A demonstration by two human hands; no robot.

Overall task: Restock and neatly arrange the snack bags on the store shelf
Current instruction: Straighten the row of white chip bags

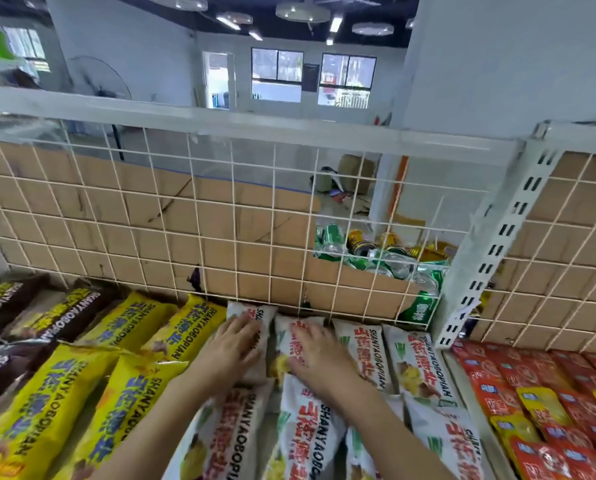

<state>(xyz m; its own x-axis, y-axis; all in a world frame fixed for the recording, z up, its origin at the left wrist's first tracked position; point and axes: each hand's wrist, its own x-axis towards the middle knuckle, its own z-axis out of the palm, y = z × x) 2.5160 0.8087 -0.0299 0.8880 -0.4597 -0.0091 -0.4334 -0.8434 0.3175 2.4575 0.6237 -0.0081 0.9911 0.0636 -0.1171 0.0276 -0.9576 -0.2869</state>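
Right now your left hand and right hand rest flat — fingers straight, gripping nothing — on the white snack bags in the back row, against the wire grid.

Left hand and right hand flat on white snack bags, bottom middle; yellow bags left.

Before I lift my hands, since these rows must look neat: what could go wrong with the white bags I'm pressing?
1. The left hand and right hand press flat on white snack bags with red lettering; released, these may slide askew.
2. Pushing further could crumple their tops against the white wire grid panel behind.
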